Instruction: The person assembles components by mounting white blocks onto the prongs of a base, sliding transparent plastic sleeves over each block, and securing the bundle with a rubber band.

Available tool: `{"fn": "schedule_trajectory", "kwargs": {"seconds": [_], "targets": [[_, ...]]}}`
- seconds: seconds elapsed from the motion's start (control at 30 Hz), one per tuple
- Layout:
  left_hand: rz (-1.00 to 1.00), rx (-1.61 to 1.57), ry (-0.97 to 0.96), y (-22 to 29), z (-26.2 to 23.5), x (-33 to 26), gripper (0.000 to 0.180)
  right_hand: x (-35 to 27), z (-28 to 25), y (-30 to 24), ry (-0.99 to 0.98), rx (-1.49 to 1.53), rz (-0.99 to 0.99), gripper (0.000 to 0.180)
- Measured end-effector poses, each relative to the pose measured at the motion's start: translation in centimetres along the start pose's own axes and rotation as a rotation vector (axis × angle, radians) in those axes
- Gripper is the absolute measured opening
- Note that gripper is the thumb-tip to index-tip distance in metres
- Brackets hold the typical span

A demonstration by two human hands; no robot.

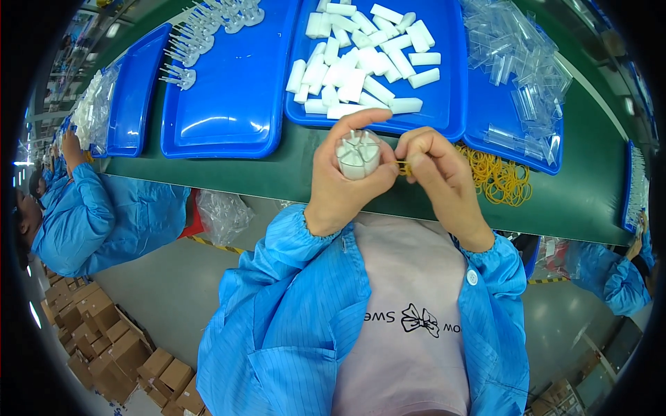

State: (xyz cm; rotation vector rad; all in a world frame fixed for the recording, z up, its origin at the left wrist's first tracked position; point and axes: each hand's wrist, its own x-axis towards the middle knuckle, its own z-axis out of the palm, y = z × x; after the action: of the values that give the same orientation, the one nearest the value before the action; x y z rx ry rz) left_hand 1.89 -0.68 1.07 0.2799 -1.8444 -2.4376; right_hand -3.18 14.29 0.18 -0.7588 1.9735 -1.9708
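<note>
My left hand [329, 187] is closed around a round bundle [359, 154], held upright so that its end faces up. White wedge-like segments show in that end, with clear plastic between and around them. My right hand [444, 170] pinches a yellow rubber band [404, 167] just right of the bundle. The band stretches toward my left thumb; whether it loops around the bundle is hidden. Beside my right hand, a heap of yellow rubber bands [501, 179] lies on the green table [277, 177].
Beyond my hands, a blue tray [451, 104] holds many white blocks [354, 66]. Clear plastic pieces [524, 90] fill the tray at right. Another blue tray [222, 125] carries spiky translucent parts [198, 35]. Co-workers in blue sleeves [94, 215] sit at either side. Cardboard boxes [114, 347] are stacked lower left.
</note>
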Motion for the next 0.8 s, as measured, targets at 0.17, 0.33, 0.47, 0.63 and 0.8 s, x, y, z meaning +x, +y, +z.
{"fn": "schedule_trajectory", "kwargs": {"seconds": [0.17, 0.33, 0.47, 0.63, 0.8], "targets": [[-0.166, -0.321, -0.044, 2.0, 0.0, 0.3, 0.064, 0.1, -1.5, -1.8, -0.205, 1.298, 0.562, 0.024], [-0.536, -0.897, -0.332, 3.4, -0.8, 1.2, 0.077, -0.6, -4.0, -1.6, -0.512, 0.871, 0.519, 0.032], [-0.563, -0.951, -0.585, 2.6, -2.4, 1.2, 0.082, -1.2, -4.9, -1.6, -0.180, 0.675, 0.192, 0.042], [-0.434, -0.337, -0.618, 2.3, -1.4, 1.2, 0.081, -0.2, -9.4, -2.9, 0.168, 1.284, 0.258, 0.048], [0.152, 0.719, -0.378, -0.7, 1.2, 1.0, 0.078, 0.7, -6.2, -4.7, -0.214, 0.257, 0.186, 0.039]]}}
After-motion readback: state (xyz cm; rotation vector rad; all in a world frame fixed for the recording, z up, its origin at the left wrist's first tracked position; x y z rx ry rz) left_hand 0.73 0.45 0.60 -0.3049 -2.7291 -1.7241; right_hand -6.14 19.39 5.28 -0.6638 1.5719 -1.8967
